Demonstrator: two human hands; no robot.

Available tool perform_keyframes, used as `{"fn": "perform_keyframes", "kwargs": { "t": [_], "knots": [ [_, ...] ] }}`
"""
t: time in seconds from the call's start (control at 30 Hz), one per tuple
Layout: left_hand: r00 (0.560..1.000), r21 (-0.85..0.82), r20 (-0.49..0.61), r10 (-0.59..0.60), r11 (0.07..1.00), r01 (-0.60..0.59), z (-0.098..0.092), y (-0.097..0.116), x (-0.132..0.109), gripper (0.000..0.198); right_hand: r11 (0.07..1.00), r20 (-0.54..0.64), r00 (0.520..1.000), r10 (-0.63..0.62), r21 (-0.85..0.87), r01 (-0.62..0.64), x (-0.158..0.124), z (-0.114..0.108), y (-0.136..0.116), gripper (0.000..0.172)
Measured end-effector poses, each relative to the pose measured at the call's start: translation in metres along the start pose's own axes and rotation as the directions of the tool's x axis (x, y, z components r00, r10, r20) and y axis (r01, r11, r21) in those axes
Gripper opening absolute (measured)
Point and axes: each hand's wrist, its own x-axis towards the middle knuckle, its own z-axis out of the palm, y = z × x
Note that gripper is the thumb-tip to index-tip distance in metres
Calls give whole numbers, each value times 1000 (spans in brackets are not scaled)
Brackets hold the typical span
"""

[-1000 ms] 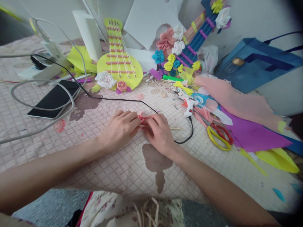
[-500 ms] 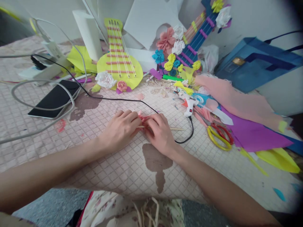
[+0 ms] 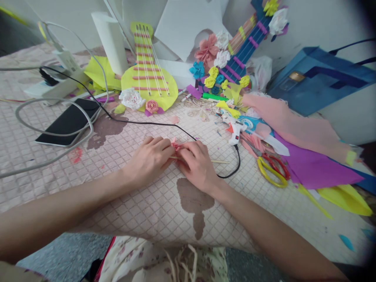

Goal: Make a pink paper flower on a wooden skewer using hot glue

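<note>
Near the middle of the table, my left hand (image 3: 152,156) and my right hand (image 3: 196,162) meet with fingers curled. Between their fingertips is a small crumpled piece of pink crepe paper (image 3: 176,145), mostly covered by the fingers. A thin wooden stick (image 3: 220,161) runs under the right hand, its pale end sticking out to the right. Part of the stick also shows between the two hands. Both hands are closed on the pink paper; which fingers press the stick is hidden.
A white glue gun (image 3: 235,133) lies right of my hands, its black cord curving behind my right wrist. Scissors (image 3: 272,170) rest beside purple paper (image 3: 311,164). A yellow paper guitar (image 3: 149,84) and a blue one (image 3: 243,58) lean at the back. A tablet-like black device (image 3: 69,123) lies left.
Both hands stay in place, with only slight finger movement around the pink paper. The camera view shifts very slightly.
</note>
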Motion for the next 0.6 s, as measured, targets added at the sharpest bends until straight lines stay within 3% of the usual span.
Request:
{"fn": "perform_keyframes", "kwargs": {
  "t": [0.6],
  "knots": [
    [997,20,-70,16,1000,-14,-3,2,-2,7,995,0,998,57,83,-57,1,-1,-1,9]
  ]
}}
